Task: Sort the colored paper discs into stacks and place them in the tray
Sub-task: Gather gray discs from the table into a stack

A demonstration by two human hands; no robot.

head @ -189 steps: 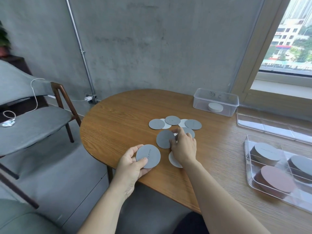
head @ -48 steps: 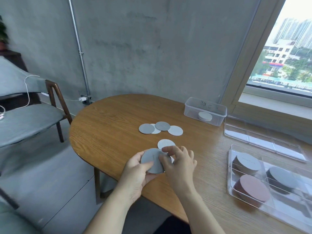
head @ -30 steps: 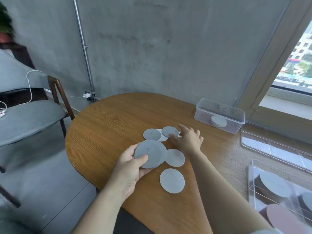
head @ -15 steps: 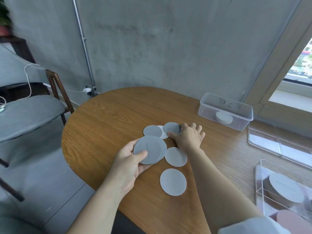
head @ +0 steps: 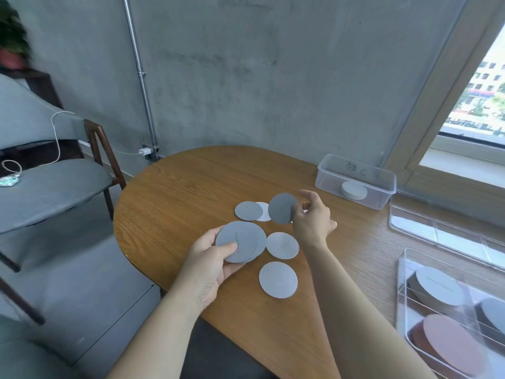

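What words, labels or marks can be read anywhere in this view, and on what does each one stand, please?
"Good luck", handwritten, as best it reads: top grey disc of the stack in the left hand.
"C", beside an unreadable scribble: wall of the clear box.
Faint writing, too small to read: pale disc, and the top disc in the tray.

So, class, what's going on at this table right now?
A person is sorting paper discs by colour. The left hand holds a small stack of dark grey discs, while the right hand lifts another dark grey disc off the wooden table. Four paler discs lie loose on the table. The clear tray at the right already holds sorted stacks.
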